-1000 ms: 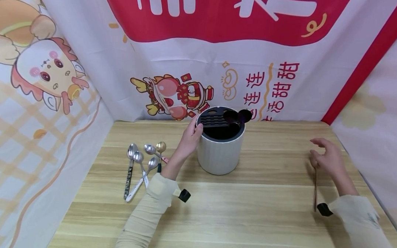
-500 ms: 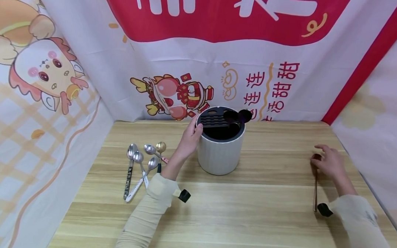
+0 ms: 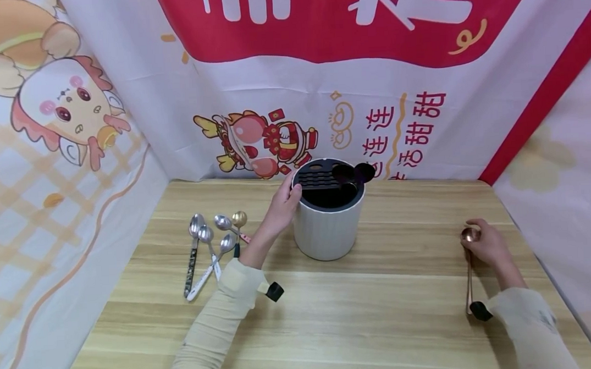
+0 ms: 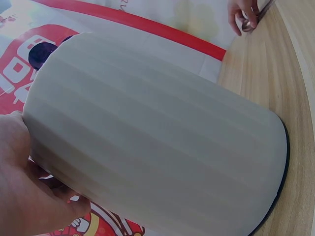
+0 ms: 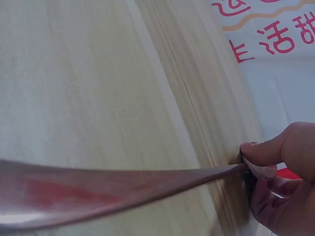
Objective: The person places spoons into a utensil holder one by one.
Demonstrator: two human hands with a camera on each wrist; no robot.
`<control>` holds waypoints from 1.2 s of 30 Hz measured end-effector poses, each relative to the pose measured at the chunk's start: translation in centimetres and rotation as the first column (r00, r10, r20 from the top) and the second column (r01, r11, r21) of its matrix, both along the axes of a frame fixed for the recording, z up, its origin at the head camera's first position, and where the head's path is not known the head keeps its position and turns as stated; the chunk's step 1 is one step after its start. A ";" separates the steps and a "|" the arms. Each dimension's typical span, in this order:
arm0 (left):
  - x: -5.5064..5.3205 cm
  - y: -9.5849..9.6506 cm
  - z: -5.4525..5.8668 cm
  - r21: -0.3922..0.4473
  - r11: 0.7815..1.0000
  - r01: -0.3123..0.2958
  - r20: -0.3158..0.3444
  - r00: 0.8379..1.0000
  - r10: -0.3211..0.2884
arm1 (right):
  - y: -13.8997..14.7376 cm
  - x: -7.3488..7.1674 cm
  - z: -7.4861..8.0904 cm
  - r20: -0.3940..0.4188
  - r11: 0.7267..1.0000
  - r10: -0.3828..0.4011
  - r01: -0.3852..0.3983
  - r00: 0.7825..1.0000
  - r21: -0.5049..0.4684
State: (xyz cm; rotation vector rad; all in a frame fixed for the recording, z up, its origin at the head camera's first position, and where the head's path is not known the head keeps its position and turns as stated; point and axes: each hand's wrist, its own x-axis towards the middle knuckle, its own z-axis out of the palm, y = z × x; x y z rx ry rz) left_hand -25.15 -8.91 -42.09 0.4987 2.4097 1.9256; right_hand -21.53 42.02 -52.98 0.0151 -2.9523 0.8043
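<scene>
My left hand (image 3: 283,207) holds the rim and side of a white ribbed utensil holder (image 3: 327,232), standing upright with a black slotted insert (image 3: 320,179) in its top. A dark, shiny spoon bowl (image 3: 365,172) sticks out over the holder's right rim. At the far right of the table, my right hand (image 3: 488,246) pinches the bowl end of a copper-coloured spoon (image 3: 469,287), whose handle points toward me. In the right wrist view, thumb and fingers meet on that bowl, and the spoon's handle (image 5: 98,194) stretches large across the foreground.
Left of the holder lie several spoons, among them one with a dark patterned handle (image 3: 191,271), one with a white handle (image 3: 200,282) and a gold-coloured one (image 3: 240,218). The wooden table (image 3: 361,325) ends at printed cloths (image 3: 409,64) behind and at both sides.
My right hand has come down onto the copper-coloured spoon's bowl and now pinches it; the bowl shows more fully. My left hand and the holder have stayed in place.
</scene>
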 end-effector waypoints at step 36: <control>0.2 0.0 0.0 -0.001 1.000 -0.012 0.001 1.000 0.012 | -1.0 1.6 2.8 -0.033 0.978 -0.162 0.157 0.986 -0.136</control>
